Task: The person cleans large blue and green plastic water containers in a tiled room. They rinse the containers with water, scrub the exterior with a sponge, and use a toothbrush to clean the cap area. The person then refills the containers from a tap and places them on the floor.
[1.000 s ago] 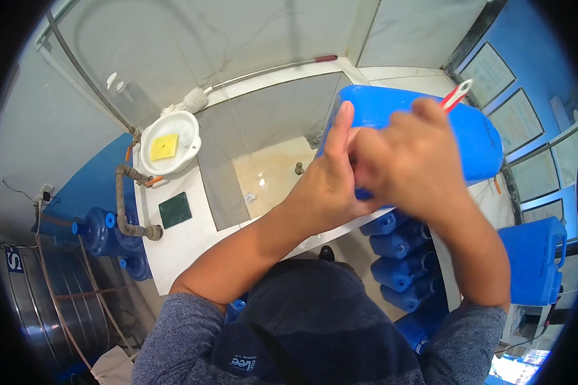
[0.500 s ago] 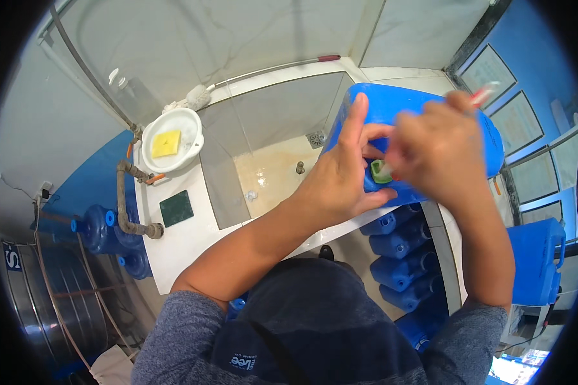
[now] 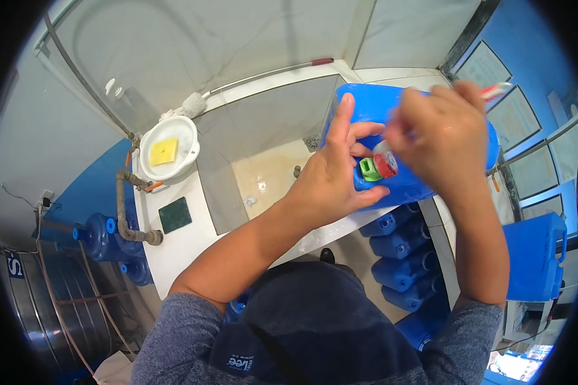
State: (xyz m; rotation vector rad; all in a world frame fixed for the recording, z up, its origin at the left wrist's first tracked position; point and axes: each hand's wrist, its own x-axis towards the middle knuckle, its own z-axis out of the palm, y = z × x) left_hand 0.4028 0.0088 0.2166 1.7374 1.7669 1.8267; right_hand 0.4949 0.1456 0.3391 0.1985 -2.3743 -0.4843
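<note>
A large blue jug (image 3: 369,106) lies on the counter at the right end of the sink. My left hand (image 3: 327,170) rests against it with fingers and thumb spread around its tap; the index finger points up along the jug's end. The tap has a green spout (image 3: 369,169) and a red part (image 3: 386,165). Closed over the tap, my right hand (image 3: 440,135) grips what looks like a toothbrush (image 3: 496,91), its red-and-white handle end sticking out beyond the knuckles. Motion blurs that hand's fingers, and the brush's other end is hidden.
A white basin (image 3: 185,135) with a yellow sponge (image 3: 164,152) stands left of the sink (image 3: 221,138). Nearby are a dark green scouring pad (image 3: 175,214), a pipe (image 3: 123,205) and a long-handled brush (image 3: 194,102). Several blue jugs (image 3: 395,247) sit below; another (image 3: 533,256) stands right.
My right hand has shifted slightly up over the tap, and the tap's red part now shows. The left hand still rests on the jug. The whole view has shifted a little.
</note>
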